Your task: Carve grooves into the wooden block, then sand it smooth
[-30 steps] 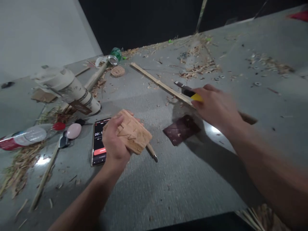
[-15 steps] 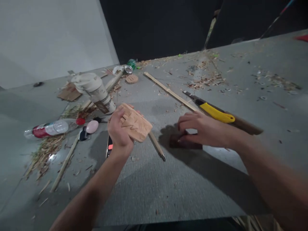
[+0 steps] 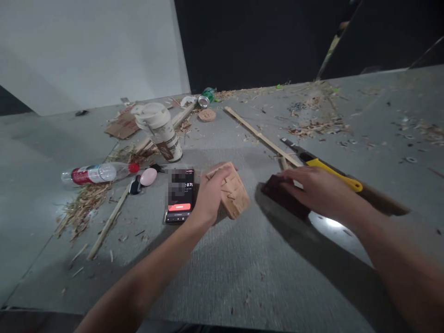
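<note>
My left hand (image 3: 211,194) is closed round a carved wooden block (image 3: 235,194), thumb on its cut face. The block is held above the table, and its surface shows angular facets and grooves. My right hand (image 3: 305,185) grips a dark brown block (image 3: 286,196) low over the table, its fingers across the top. A short piece of pale wood (image 3: 284,163) shows just behind the right fingers; the hand hides the rest. Beside the left wrist lies a lit phone (image 3: 179,196). Right of my right hand is a yellow-handled knife (image 3: 333,175).
A lidded paper cup (image 3: 161,134) stands behind the phone. At left lie a plastic bottle (image 3: 99,173), a pink egg-shaped thing (image 3: 148,176) and a stick (image 3: 108,224). A long wooden strip (image 3: 258,134), a round wooden piece (image 3: 207,115), a green can (image 3: 206,97) and shavings lie farther back.
The carved block has tilted and lowered in my left hand. The dark brown block has turned under my right hand. A metal-tipped stick below the carved block is out of sight. My view has shifted.
</note>
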A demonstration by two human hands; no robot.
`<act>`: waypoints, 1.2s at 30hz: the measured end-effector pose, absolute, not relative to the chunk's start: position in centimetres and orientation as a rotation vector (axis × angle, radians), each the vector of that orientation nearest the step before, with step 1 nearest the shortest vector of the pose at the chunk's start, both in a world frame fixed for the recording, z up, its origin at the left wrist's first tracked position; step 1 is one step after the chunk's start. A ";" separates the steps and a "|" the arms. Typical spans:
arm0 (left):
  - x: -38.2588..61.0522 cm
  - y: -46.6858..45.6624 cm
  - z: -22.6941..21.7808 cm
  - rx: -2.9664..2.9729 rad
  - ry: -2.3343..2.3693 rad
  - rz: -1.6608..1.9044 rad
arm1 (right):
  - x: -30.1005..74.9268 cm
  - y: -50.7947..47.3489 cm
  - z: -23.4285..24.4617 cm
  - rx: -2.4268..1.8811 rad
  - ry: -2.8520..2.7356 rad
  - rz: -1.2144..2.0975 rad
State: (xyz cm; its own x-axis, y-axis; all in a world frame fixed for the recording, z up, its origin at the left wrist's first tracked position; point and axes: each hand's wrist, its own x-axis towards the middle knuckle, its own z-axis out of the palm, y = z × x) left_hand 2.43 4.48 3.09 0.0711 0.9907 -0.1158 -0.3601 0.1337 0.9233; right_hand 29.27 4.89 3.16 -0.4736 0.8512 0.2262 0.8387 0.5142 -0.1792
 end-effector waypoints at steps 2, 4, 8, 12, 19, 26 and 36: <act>2.5 4.5 2.3 0.984 1.013 1.220 | 30.0 5.1 3.2 -1.629 -2.400 -0.045; 2.5 4.6 1.7 1.121 1.086 1.177 | 29.9 4.9 3.3 -1.728 -2.288 -0.121; 2.2 4.8 1.2 1.506 1.267 0.988 | 28.5 4.3 3.3 -1.735 -2.149 -0.078; 1.8 4.8 1.5 2.012 1.479 0.749 | 27.3 3.8 3.4 -1.713 -2.188 0.071; 2.5 3.6 2.2 2.574 1.678 0.372 | 26.6 3.3 3.6 -1.705 -2.199 0.093; 2.7 2.4 2.0 2.638 1.926 0.157 | 26.7 3.2 3.7 -1.712 -2.192 0.136; 2.4 2.3 2.3 2.592 1.937 0.038 | 26.9 3.3 3.5 -1.716 -2.197 0.147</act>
